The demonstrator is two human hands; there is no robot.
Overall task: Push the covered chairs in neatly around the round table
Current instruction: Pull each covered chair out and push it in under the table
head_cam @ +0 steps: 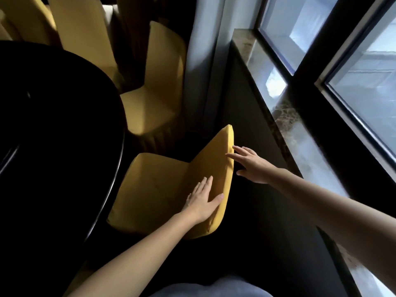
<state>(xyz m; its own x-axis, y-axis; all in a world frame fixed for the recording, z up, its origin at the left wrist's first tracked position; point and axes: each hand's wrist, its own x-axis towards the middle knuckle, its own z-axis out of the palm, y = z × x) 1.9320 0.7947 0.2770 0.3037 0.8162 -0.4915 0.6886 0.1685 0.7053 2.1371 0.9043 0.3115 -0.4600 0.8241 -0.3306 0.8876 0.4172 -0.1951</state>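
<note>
**Touching the near chair's backrest, both hands**

Near covered chair (158,189), yellow, at centre; its seat front meets the rim of the dark round surface (53,125) at 9 o'clock. Left hand (201,202) lies flat on the backrest front, fingers (208,184) straight and close together, thumb on the top edge. Right hand (251,166) at 1 o'clock, fingers spread apart, tips touching the backrest edge. Second covered chair (150,99) at 12 o'clock. Window sill (287,116) at 3 o'clock.

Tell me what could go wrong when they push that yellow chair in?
The left hand and right hand are open at the nearest chair's backrest, not gripping, so it might turn crooked. Pushed hard, its seat could bump the dark table or the next chair.
</note>
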